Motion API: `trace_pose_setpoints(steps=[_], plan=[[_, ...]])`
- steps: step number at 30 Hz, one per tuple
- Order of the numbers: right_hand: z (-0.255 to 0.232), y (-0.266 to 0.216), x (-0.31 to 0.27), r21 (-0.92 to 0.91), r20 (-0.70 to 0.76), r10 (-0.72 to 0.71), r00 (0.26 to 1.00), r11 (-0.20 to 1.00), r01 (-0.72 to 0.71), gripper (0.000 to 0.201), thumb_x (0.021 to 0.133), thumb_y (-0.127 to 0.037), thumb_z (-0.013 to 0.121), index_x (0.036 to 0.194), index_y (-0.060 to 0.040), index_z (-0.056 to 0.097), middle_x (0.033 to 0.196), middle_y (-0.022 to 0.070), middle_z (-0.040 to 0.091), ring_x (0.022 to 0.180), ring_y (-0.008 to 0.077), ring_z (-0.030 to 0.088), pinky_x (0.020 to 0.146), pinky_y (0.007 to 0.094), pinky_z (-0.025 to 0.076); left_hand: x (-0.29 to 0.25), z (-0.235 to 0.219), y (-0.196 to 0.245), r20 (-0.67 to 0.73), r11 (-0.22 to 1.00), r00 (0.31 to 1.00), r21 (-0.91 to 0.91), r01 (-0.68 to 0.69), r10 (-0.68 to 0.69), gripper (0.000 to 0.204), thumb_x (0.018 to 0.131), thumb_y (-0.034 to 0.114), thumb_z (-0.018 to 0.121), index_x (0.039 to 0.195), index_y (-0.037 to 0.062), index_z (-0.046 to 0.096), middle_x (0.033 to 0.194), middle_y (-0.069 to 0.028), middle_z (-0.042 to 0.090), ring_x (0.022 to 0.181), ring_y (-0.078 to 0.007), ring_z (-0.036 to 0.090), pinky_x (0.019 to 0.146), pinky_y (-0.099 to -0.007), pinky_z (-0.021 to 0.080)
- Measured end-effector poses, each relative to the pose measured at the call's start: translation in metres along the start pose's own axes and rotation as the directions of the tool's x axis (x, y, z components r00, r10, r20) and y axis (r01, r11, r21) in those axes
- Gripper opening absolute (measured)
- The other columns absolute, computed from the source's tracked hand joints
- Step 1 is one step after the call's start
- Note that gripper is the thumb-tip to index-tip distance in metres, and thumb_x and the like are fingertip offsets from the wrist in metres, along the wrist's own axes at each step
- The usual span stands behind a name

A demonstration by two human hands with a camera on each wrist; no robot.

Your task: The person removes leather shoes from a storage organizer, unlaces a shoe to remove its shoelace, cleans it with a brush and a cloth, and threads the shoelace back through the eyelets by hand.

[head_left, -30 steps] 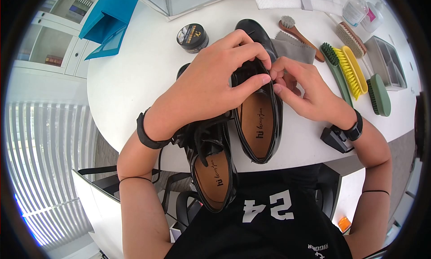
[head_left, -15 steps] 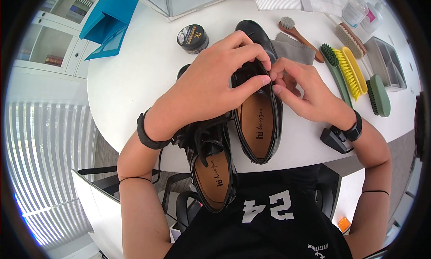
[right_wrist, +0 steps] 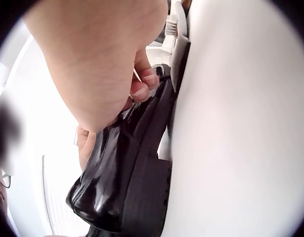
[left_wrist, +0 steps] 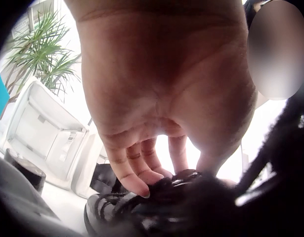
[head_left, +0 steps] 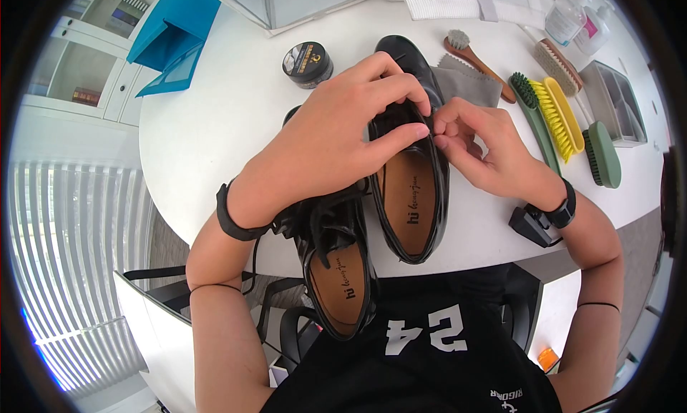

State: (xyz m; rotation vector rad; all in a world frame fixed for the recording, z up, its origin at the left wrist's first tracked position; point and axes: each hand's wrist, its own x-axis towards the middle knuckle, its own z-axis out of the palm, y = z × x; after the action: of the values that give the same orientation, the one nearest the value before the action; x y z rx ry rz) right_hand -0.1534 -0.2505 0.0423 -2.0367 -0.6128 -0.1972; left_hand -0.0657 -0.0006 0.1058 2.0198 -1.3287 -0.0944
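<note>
Two shiny black lace-up shoes with tan insoles stand side by side. My left hand [head_left: 325,130] arches over the right-hand shoe [head_left: 411,252], its fingers and thumb gripping the edge of the lace opening. At the outer side of that opening, my right hand [head_left: 494,145] has thumb and forefinger pinched together right at the shoe's edge; what lies between those fingertips is hidden. The right wrist view shows its fingertips [right_wrist: 140,92] against the black upper [right_wrist: 105,173]. The left-hand shoe [head_left: 336,291] has loose laces and lies partly under my left forearm, its heel past the table edge.
A round black tin [head_left: 308,64] stands behind the shoes on the white table [head_left: 193,141]. To the right lie a grey cloth [head_left: 469,84], a wooden-handled brush [head_left: 479,62], a yellow brush [head_left: 562,120], a green brush [head_left: 606,155] and a clear box [head_left: 619,102].
My right hand has drawn slightly to the right and down, its fingertips a little farther from the shoe opening. The left hand keeps its grip, and the shoes stay nearly in place.
</note>
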Motion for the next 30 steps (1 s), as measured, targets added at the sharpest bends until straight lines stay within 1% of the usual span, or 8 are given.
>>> trace_pose_setpoints(steps=[7,9,14,21,23,26,28,30], plan=[[-0.003,-0.006,0.000,-0.020,-0.032,0.038,0.999,0.999,-0.038,0.017,0.099,-0.003,0.075,0.110,-0.0055,0.063,0.065,-0.0010,0.043,0.054,0.0108,0.042,0.051,0.0308,0.035,0.000,-0.009,0.008,-0.013,0.997,0.997,0.017,0.070,-0.070,0.024,0.092,0.012,0.086,0.114,0.0082,0.078,0.106,-0.0032,0.070,0.086,-0.0172,0.062,0.077,-0.0320,0.051],[-0.002,-0.005,0.001,-0.016,-0.043,0.022,0.999,1.000,-0.022,0.015,0.098,-0.003,0.075,0.108,-0.0055,0.065,0.064,-0.0006,0.043,0.054,0.0111,0.042,0.051,0.0307,0.035,0.002,-0.012,0.013,-0.045,0.998,0.997,0.018,0.062,-0.061,0.023,0.092,0.008,0.084,0.114,0.0076,0.079,0.103,-0.0033,0.073,0.085,-0.0164,0.064,0.075,-0.0313,0.052],[-0.002,-0.005,0.001,-0.037,-0.072,-0.016,0.997,0.999,0.014,0.017,0.096,-0.003,0.078,0.110,-0.0046,0.068,0.064,-0.0001,0.046,0.053,0.0118,0.043,0.052,0.0305,0.036,0.001,-0.014,0.018,-0.048,0.987,0.986,-0.024,0.157,-0.158,0.023,0.091,0.001,0.078,0.113,0.0070,0.079,0.099,-0.0034,0.076,0.086,-0.0134,0.069,0.074,-0.0283,0.056],[-0.003,-0.007,0.001,-0.015,-0.055,-0.023,0.998,1.000,0.023,0.022,0.096,-0.006,0.081,0.114,-0.0051,0.070,0.066,-0.0001,0.053,0.052,0.0113,0.045,0.051,0.0304,0.036,0.002,-0.014,0.018,-0.041,0.989,0.989,-0.030,0.143,-0.144,0.022,0.091,0.000,0.076,0.112,0.0058,0.078,0.097,-0.0036,0.074,0.085,-0.0139,0.069,0.074,-0.0282,0.056],[-0.003,-0.006,0.001,-0.021,-0.052,-0.032,0.998,0.999,0.031,0.022,0.096,-0.006,0.081,0.114,-0.0052,0.070,0.067,-0.0001,0.053,0.052,0.0112,0.046,0.051,0.0304,0.036,0.002,-0.014,0.016,0.000,0.995,0.995,0.038,0.097,-0.097,0.021,0.091,-0.001,0.076,0.111,0.0053,0.078,0.096,-0.0040,0.072,0.083,-0.0153,0.067,0.074,-0.0283,0.054],[-0.002,-0.005,0.000,-0.038,-0.065,-0.038,0.997,0.999,0.036,0.023,0.096,-0.006,0.080,0.117,-0.0056,0.070,0.068,0.0000,0.054,0.052,0.0108,0.045,0.051,0.0294,0.036,0.001,-0.016,0.016,0.005,0.995,0.996,0.036,0.093,-0.093,0.019,0.090,-0.001,0.078,0.108,0.0048,0.079,0.097,-0.0042,0.071,0.083,-0.0166,0.066,0.073,-0.0288,0.053],[-0.003,-0.009,0.001,-0.058,-0.092,0.025,0.995,0.998,-0.031,0.024,0.096,-0.006,0.080,0.118,-0.0057,0.071,0.069,-0.0001,0.056,0.052,0.0106,0.046,0.050,0.0288,0.037,0.000,-0.015,0.015,0.002,0.996,0.996,0.022,0.090,-0.090,0.017,0.090,-0.001,0.078,0.106,0.0044,0.080,0.100,-0.0047,0.071,0.084,-0.0167,0.067,0.075,-0.0291,0.053],[-0.002,-0.005,0.002,-0.077,-0.096,0.029,0.995,0.996,-0.037,0.024,0.096,-0.007,0.080,0.119,-0.0058,0.072,0.069,-0.0002,0.056,0.051,0.0104,0.047,0.050,0.0286,0.037,-0.001,-0.015,0.014,-0.001,0.996,0.996,0.007,0.089,-0.089,0.016,0.090,-0.002,0.078,0.104,0.0040,0.080,0.103,-0.0051,0.071,0.085,-0.0169,0.068,0.076,-0.0294,0.053]])
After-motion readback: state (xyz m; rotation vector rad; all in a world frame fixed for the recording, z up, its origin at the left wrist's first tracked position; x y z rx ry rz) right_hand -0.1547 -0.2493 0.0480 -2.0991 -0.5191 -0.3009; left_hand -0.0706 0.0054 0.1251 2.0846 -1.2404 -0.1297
